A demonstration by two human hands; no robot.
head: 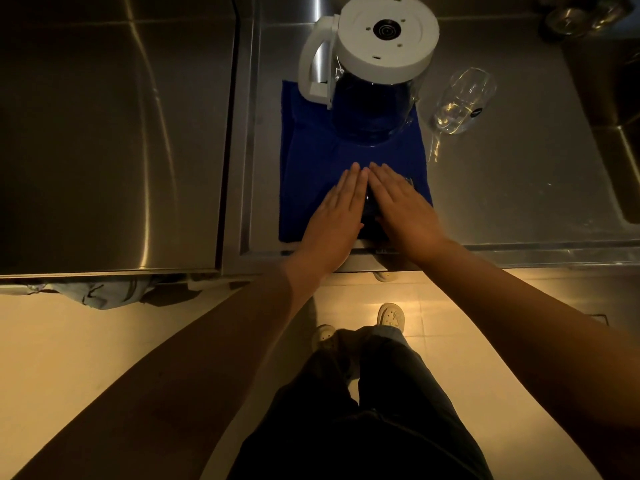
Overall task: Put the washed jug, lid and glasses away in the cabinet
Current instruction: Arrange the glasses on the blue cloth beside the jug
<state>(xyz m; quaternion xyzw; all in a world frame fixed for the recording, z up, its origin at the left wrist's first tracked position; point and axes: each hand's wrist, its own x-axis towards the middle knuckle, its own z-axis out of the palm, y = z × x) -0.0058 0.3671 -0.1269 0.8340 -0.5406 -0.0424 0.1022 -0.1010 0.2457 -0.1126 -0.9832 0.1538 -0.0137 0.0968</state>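
Note:
A glass jug (pixel 372 109) with a white handle stands upside down on a blue cloth (pixel 311 147), its white base facing up. A clear stemmed glass (pixel 460 102) lies on its side on the steel counter, right of the jug. My left hand (pixel 334 213) and my right hand (pixel 403 206) lie flat with straight fingers on the near part of the cloth, fingertips almost meeting. Between and under them sits a dark rounded object (pixel 370 206), mostly hidden; I cannot tell what it is.
The steel counter (pixel 502 188) runs to a sink (pixel 620 98) at the right, with glassware (pixel 581 15) at the far right corner. A steel surface (pixel 110 133) lies left. A grey rag (pixel 100 294) hangs below the counter edge. My legs stand on a pale tiled floor.

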